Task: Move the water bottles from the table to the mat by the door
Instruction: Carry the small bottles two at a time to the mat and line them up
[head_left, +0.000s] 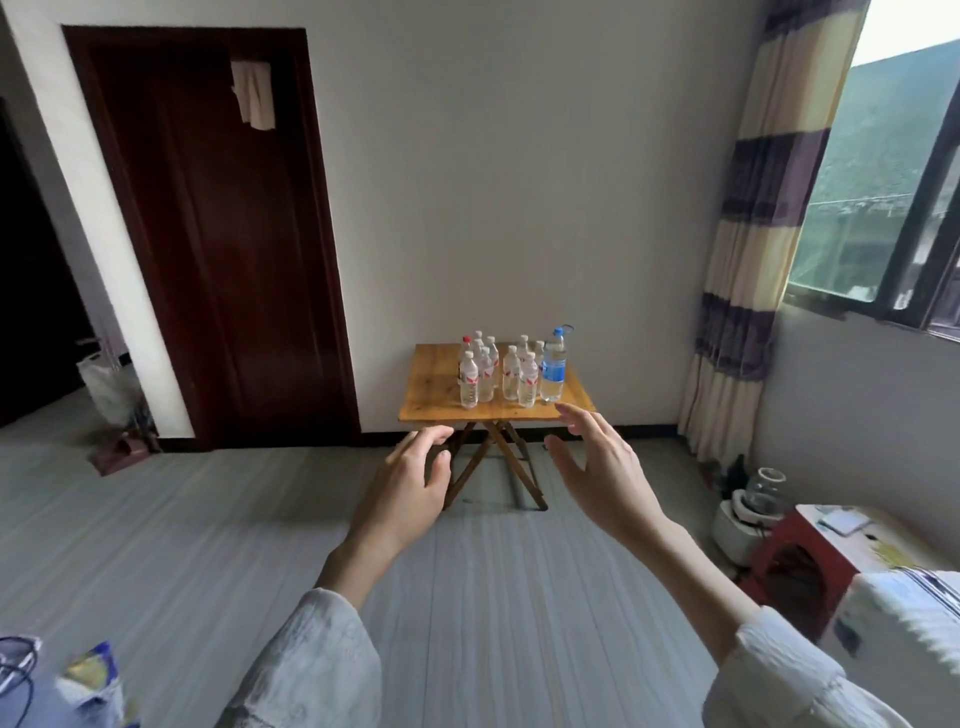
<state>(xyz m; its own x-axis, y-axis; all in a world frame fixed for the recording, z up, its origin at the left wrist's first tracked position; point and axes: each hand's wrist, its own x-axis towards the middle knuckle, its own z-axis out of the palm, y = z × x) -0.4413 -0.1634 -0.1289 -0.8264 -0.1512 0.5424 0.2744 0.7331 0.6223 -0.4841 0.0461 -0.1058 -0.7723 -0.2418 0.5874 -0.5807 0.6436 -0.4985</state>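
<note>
Several small clear water bottles (485, 371) with white caps and red-white labels stand upright on a small wooden folding table (434, 402) against the far wall. A taller bottle with a blue cap and blue label (553, 366) stands at the right of the group. My left hand (408, 486) and my right hand (602, 470) are stretched out in front of me, well short of the table, fingers spread, holding nothing. No mat shows in this view.
A dark wooden door (223, 234) is shut left of the table. An open dark doorway lies at the far left with a white bag (111, 387) beside it. A striped curtain (753, 234), a red stool (800, 558) and a kettle (748, 506) stand at the right. Bare floor lies between me and the table.
</note>
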